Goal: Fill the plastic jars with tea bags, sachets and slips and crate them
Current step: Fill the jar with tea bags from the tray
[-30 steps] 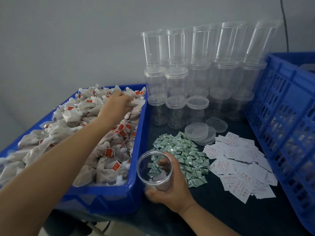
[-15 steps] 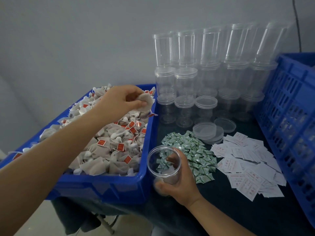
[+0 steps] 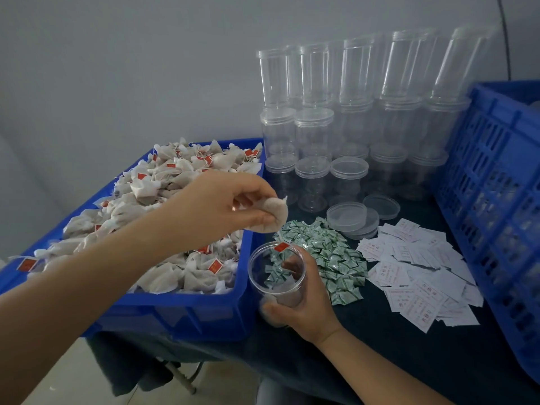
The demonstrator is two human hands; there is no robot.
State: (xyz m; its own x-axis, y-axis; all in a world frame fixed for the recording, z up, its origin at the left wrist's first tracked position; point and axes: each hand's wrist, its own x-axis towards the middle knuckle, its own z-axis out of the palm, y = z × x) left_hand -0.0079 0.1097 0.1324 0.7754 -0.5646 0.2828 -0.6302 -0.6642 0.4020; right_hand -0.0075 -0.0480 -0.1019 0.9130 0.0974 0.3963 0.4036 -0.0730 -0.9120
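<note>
At left of the frame stands the blue tray, heaped w/ tea bags, many w/ a small red tag. My left hand is in the center, above the tray's right edge; thumb and fingers pinch one tea bag, and its red tag hangs on the string just over the mouth of the jar. My right hand is at lower center and grips this clear jar from the side, fingers curled around it; the jar is open, tilted a bit, w/ one tea bag already at the bottom. Just right of the jar lies the pile of green sachets, then the white slips spread on the dark table. Behind them, upper center-right, are the stacked empty jars and some loose lids. At far right is the blue crate; what is inside, I cannot tell.
</note>
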